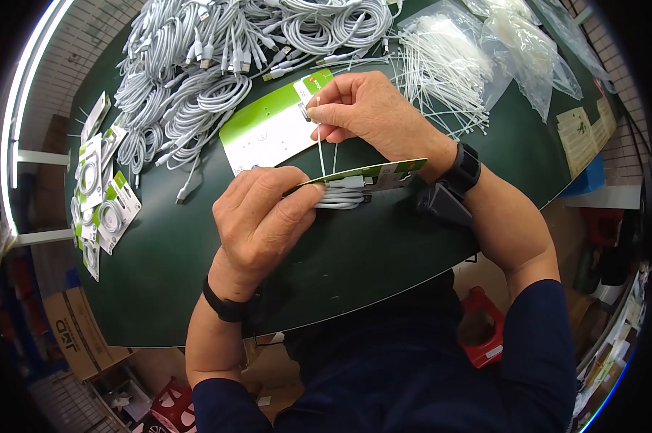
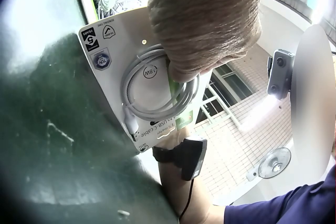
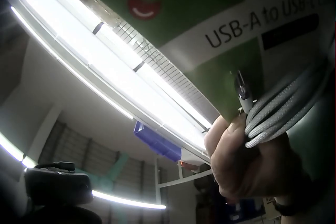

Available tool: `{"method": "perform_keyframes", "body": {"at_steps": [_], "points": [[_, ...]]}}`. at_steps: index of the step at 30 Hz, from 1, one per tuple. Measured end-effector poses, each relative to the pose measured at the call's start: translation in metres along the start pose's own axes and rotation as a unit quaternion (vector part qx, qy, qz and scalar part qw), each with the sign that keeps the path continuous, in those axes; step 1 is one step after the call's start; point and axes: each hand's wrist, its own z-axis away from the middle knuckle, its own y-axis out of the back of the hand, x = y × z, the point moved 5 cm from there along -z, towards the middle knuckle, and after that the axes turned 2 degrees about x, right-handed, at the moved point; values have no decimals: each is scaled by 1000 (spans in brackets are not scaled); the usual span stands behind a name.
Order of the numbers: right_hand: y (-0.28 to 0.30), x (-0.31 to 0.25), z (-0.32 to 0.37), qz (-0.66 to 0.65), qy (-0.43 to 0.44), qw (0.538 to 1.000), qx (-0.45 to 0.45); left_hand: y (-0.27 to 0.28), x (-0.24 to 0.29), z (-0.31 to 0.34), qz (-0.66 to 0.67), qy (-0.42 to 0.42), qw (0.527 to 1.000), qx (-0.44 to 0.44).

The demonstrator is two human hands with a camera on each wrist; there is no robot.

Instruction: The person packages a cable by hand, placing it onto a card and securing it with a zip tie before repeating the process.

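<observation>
My left hand grips a green and white cardboard packaging card by its edge, tilted nearly edge-on above the table. A coiled grey USB cable lies against the card's near face; the left wrist view shows the coil on the printed white side. From the card's far side a thin white cable tie rises in a loop. My right hand pinches this tie between thumb and forefinger. Beneath that hand another green and white card lies flat on the table.
Large heaps of coiled grey cables cover the back left. Loose white cable ties and clear plastic bags lie at the back right. Carded cables pile up at the left edge of the dark green table.
</observation>
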Motion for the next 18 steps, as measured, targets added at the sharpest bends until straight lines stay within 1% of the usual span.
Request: {"method": "perform_keyframes", "body": {"at_steps": [3,7,10,11,14,18], "points": [[0,-3,0,-12,12,1000,5,0,0,0,-1,1,1000,-2],[1,-5,1,10,4,1000,-4,0,0,0,-4,6,1000,-3],[-6,-6,6,5,-51,995,-87,0,1,-1,-15,4,1000,-6],[-6,-7,7,6,-50,995,-88,1,1,-2,-20,3,1000,-8],[-19,-10,15,-14,-46,975,-219,2,3,-6,-30,-5,999,-15],[-18,-16,17,-26,-61,969,-238,3,5,-8,-36,-16,999,-22]]}}
